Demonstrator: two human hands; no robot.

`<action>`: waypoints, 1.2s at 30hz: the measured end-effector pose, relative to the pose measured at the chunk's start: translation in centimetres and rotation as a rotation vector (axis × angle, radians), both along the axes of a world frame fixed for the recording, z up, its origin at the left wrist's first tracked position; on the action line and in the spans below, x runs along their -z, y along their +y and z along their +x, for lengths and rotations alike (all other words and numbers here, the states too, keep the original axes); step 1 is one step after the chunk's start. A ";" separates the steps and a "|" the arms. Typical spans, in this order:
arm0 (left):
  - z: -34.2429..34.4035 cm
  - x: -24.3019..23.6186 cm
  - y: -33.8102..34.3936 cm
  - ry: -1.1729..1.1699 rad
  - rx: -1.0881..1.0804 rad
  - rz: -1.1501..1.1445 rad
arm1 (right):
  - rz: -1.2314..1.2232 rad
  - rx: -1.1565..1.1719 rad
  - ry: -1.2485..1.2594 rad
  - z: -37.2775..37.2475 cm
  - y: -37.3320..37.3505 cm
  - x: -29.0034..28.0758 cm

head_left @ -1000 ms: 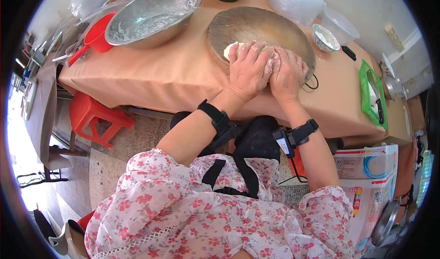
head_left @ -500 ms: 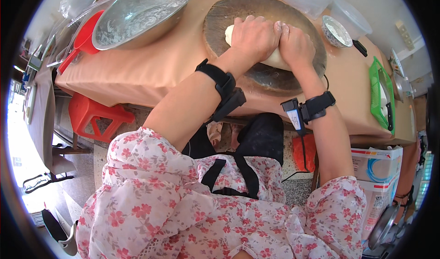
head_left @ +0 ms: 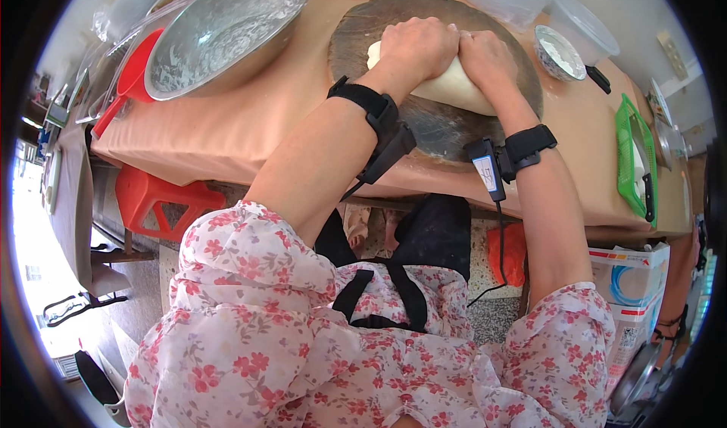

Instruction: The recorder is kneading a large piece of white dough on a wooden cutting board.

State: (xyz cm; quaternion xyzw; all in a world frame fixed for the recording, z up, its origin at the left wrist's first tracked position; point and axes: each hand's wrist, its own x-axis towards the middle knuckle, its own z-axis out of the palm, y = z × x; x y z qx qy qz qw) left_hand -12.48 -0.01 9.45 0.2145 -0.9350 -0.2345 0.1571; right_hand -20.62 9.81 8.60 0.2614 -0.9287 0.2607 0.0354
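A thick piece of white dough (head_left: 457, 91) lies on a round, worn wooden board (head_left: 371, 19). Both my hands press on it side by side. My left hand (head_left: 421, 47) is closed, its fingers curled over the dough's far side. Beside it my right hand (head_left: 488, 59) grips the dough in the same way, the knuckles nearly touching the left. Most of the fingertips are hidden. Some dough pokes out left of my left hand, and a larger part bulges toward me below both hands.
A floury metal basin (head_left: 227, 34) and a red scoop (head_left: 136, 76) stand at the left. On the right are a bowl of white powder (head_left: 559, 54), a clear plastic tub (head_left: 583, 27) and a green basket (head_left: 627, 159) with a black-handled knife (head_left: 648, 197). A red stool (head_left: 163, 201) stands below.
My knuckles have risen and my fingers have curled in further over the dough. More of the dough shows on the near side. The whole view has shifted slightly.
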 end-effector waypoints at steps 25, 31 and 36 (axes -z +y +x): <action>8.1 5.0 3.2 0.744 0.105 -0.470 | -0.319 -0.261 0.602 7.8 5.2 2.6; 8.4 3.4 3.5 0.666 0.102 -0.265 | -0.129 -0.181 0.423 8.2 5.1 0.3; 8.0 4.0 3.7 0.733 0.042 -0.318 | -0.185 -0.154 0.569 9.1 4.6 1.4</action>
